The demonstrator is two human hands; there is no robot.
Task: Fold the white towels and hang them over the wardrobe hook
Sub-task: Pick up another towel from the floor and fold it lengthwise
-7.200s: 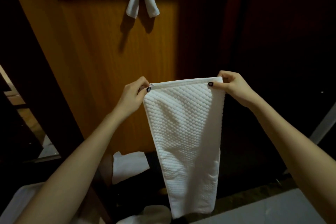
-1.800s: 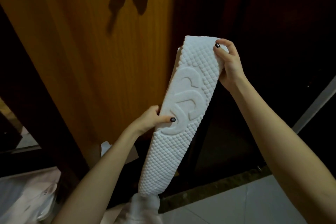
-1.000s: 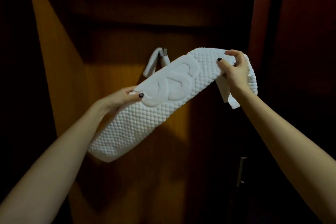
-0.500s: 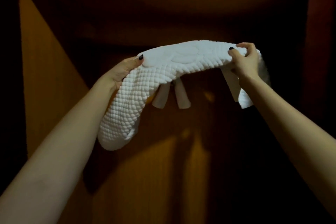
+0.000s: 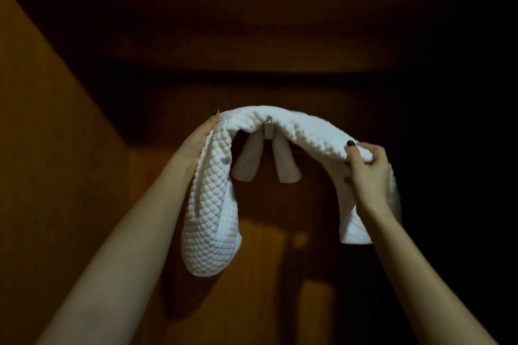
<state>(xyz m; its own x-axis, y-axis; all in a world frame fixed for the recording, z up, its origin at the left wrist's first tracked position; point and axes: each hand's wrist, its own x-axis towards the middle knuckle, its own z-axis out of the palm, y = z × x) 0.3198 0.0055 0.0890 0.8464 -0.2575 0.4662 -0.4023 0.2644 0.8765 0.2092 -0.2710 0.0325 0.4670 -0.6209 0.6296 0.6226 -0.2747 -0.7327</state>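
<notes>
A folded white quilted towel (image 5: 213,204) arches over the metal wardrobe hook (image 5: 269,127), its middle lying on the hook and both ends hanging down. My left hand (image 5: 200,143) holds the towel's left shoulder from behind, thumb on top. My right hand (image 5: 365,168) grips the right side, fingers curled over the fold. A smaller white towel (image 5: 284,164) hangs from the same hook, its two ends showing below the arch.
The hook is fixed to the wooden back panel (image 5: 266,260) of a dark wardrobe. A lit wooden side wall (image 5: 42,148) slopes along the left. A shelf underside (image 5: 252,36) spans above the hook.
Both hands have carried the towel forward and lowered its middle onto the hook; before it was held above the hanging small towel. The ends now droop further.
</notes>
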